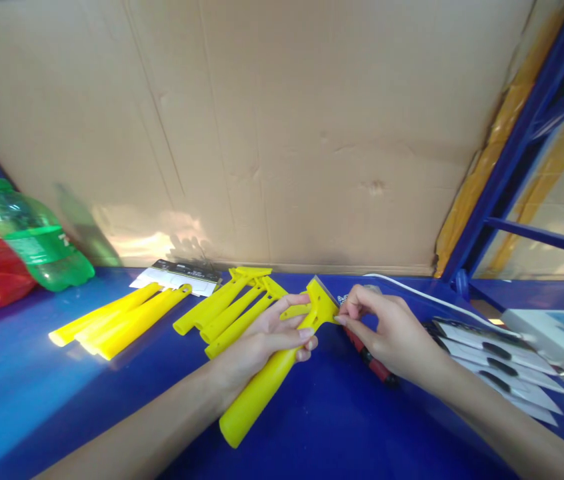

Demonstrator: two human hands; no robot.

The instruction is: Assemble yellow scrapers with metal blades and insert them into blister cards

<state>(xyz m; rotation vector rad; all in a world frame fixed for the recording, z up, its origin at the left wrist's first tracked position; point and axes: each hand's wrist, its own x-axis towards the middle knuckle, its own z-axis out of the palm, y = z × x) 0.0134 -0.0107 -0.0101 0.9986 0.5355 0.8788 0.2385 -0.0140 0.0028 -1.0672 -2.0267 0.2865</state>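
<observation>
On the blue table (37, 393), both hands (267, 333) hold a yellow scraper (272, 377).

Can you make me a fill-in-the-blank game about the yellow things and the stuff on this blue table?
1. The left hand holds a scraper coloured ____.
2. The right hand pinches at the scraper's ____ end.
3. The bottle at the far left is coloured ____.
4. The table top is coloured ____.

Missing words: yellow; head; green; blue
</observation>
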